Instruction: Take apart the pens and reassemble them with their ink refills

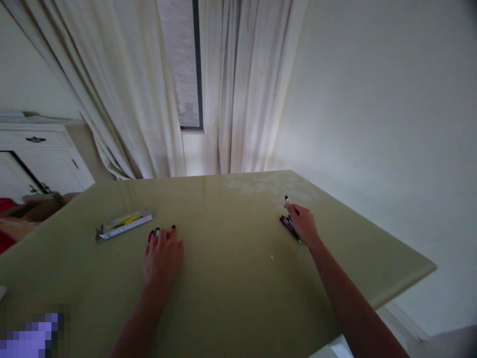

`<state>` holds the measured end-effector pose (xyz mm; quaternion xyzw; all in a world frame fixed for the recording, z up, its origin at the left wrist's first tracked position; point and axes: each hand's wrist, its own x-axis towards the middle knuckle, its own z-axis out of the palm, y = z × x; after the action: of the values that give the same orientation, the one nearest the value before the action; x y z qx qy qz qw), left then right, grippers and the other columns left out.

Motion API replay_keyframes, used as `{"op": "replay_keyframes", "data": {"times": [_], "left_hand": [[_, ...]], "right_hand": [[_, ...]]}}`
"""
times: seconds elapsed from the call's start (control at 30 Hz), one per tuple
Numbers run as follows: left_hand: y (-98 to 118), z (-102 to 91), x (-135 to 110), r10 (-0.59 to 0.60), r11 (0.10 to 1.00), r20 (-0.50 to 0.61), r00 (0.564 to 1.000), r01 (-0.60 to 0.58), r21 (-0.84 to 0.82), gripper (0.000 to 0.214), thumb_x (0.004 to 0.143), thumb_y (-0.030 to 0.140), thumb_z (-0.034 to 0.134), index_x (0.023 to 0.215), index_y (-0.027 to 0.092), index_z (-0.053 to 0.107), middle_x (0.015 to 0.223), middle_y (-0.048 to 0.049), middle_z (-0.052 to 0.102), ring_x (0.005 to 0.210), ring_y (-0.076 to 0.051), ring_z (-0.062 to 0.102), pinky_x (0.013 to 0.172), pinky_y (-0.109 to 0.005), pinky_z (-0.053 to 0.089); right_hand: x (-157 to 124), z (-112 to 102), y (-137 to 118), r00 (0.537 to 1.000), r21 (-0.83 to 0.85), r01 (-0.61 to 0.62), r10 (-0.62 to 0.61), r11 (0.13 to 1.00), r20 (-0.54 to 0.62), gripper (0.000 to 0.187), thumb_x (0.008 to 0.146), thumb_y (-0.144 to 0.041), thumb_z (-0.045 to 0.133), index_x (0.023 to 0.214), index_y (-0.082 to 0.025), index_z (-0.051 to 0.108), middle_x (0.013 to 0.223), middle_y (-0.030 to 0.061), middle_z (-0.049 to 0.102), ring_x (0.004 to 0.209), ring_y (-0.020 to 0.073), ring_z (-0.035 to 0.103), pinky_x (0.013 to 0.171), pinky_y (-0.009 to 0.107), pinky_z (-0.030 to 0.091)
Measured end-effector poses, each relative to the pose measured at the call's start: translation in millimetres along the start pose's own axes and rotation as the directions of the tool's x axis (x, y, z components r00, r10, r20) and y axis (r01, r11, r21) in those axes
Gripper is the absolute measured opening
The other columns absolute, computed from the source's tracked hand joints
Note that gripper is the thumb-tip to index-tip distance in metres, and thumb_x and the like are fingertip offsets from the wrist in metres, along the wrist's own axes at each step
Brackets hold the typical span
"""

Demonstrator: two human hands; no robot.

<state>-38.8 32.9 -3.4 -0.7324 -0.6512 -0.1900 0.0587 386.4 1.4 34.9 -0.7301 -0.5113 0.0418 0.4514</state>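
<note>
My left hand [163, 251] is palm down on the table, its fingers closed over several pens [151, 236]. Dark, pink and white pen ends poke out past the fingertips; the rest is hidden under the hand. On the right, my right hand [303, 221] pinches a pen [286, 200], whose white and black end points up beyond the fingers. Just beneath that hand lies a small bunch of pens [289, 228], dark with a pink one among them, partly covered by the hand.
A flat pen box [126, 223] with yellow markings lies left of my left hand. The greenish table [231, 278] ends at a right edge near a white wall [380, 124]. Curtains [126, 89] hang behind; a white cabinet [40, 149] stands at the left.
</note>
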Motion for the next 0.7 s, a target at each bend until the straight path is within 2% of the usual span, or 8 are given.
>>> {"op": "replay_keyframes", "data": {"times": [0.1,0.17,0.27,0.37,0.47,0.53,0.6,0.7], "left_hand": [[-4.2,0.9,-0.2,-0.100,0.991,0.090,0.991,0.091,0.096,0.039,0.099,0.021,0.039,0.124,0.010,0.066,0.123,-0.0236,0.064,0.110,-0.038,0.064,0.085,-0.048,0.052],[-4.8,1.7,0.3,-0.129,0.988,0.117,0.985,0.117,0.105,0.039,0.100,0.018,0.035,0.119,0.010,0.068,0.120,-0.0244,0.064,0.108,-0.037,0.066,0.082,-0.046,0.051],[-9.0,3.1,1.3,-0.196,0.977,0.133,0.972,0.183,0.108,0.041,0.100,0.016,0.032,0.117,0.009,0.069,0.114,-0.0251,0.067,0.104,-0.038,0.068,0.079,-0.045,0.051],[-13.7,5.6,2.1,-0.184,0.979,0.123,0.975,0.170,0.117,0.041,0.100,0.017,0.033,0.114,0.007,0.070,0.110,-0.0254,0.068,0.102,-0.039,0.068,0.080,-0.046,0.051],[-7.8,10.8,3.9,-0.072,0.997,0.056,0.996,0.072,-0.008,0.039,0.098,0.017,0.034,0.109,0.010,0.071,0.109,-0.0231,0.067,0.104,-0.038,0.067,0.086,-0.048,0.052],[5.0,15.0,4.5,0.020,0.966,-0.018,1.000,-0.024,-0.259,0.035,0.098,0.021,0.038,0.108,0.015,0.071,0.107,-0.0178,0.067,0.102,-0.033,0.067,0.090,-0.047,0.053],[21.8,18.0,2.4,0.083,0.840,-0.081,0.993,-0.113,-0.531,0.030,0.098,0.028,0.044,0.107,0.018,0.071,0.103,-0.0114,0.066,0.093,-0.027,0.069,0.088,-0.043,0.056],[43.6,17.6,-6.5,0.146,0.671,-0.133,0.980,-0.197,-0.715,0.027,0.099,0.032,0.048,0.106,0.020,0.071,0.101,-0.0081,0.065,0.089,-0.024,0.069,0.083,-0.040,0.059]], "right_hand": [[3.6,-29.7,43.8,0.998,-0.114,-0.052,0.047,0.992,-0.043,0.044,0.086,-0.058,0.063,0.058,-0.023,0.063,0.056,0.0078,0.056,0.052,0.0204,0.048,0.058,0.037,0.030],[-3.7,-38.4,63.6,0.996,-0.151,-0.075,0.068,0.986,-0.052,0.039,0.082,-0.053,0.068,0.056,-0.025,0.061,0.054,0.0076,0.055,0.050,0.0209,0.047,0.058,0.038,0.029],[-15.1,-41.3,78.0,0.995,-0.175,-0.089,0.081,0.981,-0.050,0.025,0.078,-0.044,0.071,0.062,-0.026,0.066,0.055,0.0076,0.058,0.051,0.0231,0.048,0.057,0.038,0.030],[-16.4,-39.8,77.6,0.996,-0.176,-0.078,0.069,0.981,-0.058,0.018,0.078,-0.037,0.070,0.065,-0.025,0.067,0.058,0.0086,0.060,0.053,0.0244,0.049,0.058,0.039,0.031],[-10.7,-33.0,62.0,0.995,-0.161,-0.033,0.018,0.986,-0.095,0.020,0.083,-0.036,0.065,0.067,-0.023,0.066,0.066,0.0114,0.061,0.059,0.0259,0.050,0.061,0.041,0.033],[-10.1,-21.3,40.1,0.994,-0.132,0.038,-0.051,0.990,-0.098,0.025,0.090,-0.039,0.058,0.075,-0.022,0.068,0.075,0.0134,0.064,0.067,0.0273,0.054,0.067,0.042,0.037],[-16.1,-2.6,8.1,0.987,-0.074,0.153,-0.156,0.985,-0.030,0.029,0.096,-0.042,0.053,0.085,-0.022,0.070,0.085,0.0125,0.068,0.077,0.0275,0.059,0.075,0.042,0.042],[-36.2,32.2,-50.9,0.933,0.044,0.332,-0.335,0.942,0.135,0.030,0.099,-0.049,0.056,0.103,-0.025,0.073,0.098,0.0074,0.070,0.087,0.0238,0.063,0.083,0.037,0.047]]}}
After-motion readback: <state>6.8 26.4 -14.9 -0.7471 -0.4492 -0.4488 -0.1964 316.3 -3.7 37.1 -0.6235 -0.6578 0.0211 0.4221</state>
